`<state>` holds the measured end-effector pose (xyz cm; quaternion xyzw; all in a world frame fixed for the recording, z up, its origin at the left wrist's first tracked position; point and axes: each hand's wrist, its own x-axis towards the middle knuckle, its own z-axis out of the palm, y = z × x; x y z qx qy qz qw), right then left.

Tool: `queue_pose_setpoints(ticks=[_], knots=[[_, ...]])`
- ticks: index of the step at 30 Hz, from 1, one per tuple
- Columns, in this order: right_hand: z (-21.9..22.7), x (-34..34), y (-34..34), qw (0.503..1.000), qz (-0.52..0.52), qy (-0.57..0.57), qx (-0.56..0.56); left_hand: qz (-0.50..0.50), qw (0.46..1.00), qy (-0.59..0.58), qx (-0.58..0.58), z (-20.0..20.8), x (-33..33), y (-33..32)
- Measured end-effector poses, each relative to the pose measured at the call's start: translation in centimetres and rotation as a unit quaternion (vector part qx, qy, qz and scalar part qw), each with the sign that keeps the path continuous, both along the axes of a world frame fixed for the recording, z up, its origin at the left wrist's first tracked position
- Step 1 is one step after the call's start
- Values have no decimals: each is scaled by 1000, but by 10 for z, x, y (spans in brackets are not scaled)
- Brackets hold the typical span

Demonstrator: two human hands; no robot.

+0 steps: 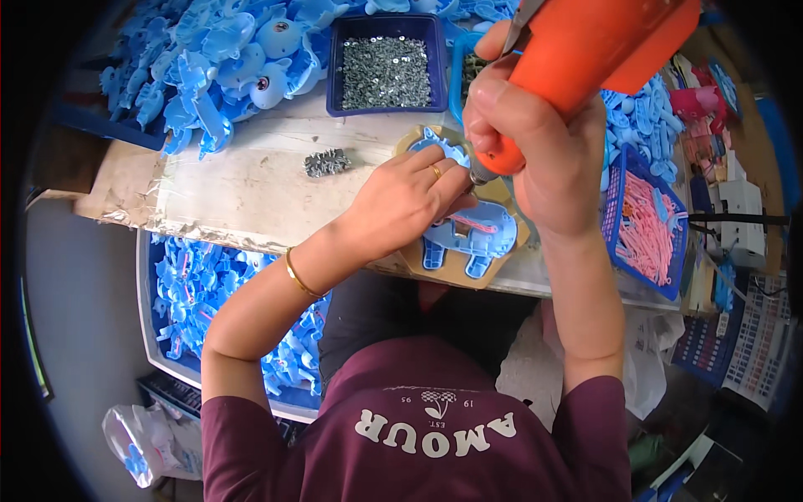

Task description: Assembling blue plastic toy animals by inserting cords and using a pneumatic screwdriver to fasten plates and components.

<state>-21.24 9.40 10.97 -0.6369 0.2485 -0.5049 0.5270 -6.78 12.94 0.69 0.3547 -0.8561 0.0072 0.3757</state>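
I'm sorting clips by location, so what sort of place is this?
Probably an assembly workshop: heaped blue plastic parts, a tray of small metal pieces, and an orange power tool in the right hand.

left forearm (266,306) slanting up and inward, left hand (410,199) arching with its back showing, right forearm (581,293) standing nearly upright, right hand (548,142) gripping
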Motion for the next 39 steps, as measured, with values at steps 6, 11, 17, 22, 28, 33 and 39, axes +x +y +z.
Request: queue_pose_setpoints(ticks=[6,11,17,22,28,33,39], knots=[[-7,-9,3,1000,10,0,-5,-20,1000,1,20,-2,-7,6],[-13,-20,5,997,56,-27,36,-30,998,-15,55,1,-13,18],[-30,-41,24,999,-33,39,3,-17,996,-47,79,7,-15,27],[-41,-47,22,997,-42,43,48,-31,992,-89,81,-5,-19,34],[-50,-50,20,998,-33,28,49,-31,991,-100,78,-10,-20,34],[-67,-47,21,995,-89,33,35,-28,990,-93,97,-10,-21,35],[-60,-53,20,996,-81,22,16,-22,991,-87,103,-11,-21,35]])
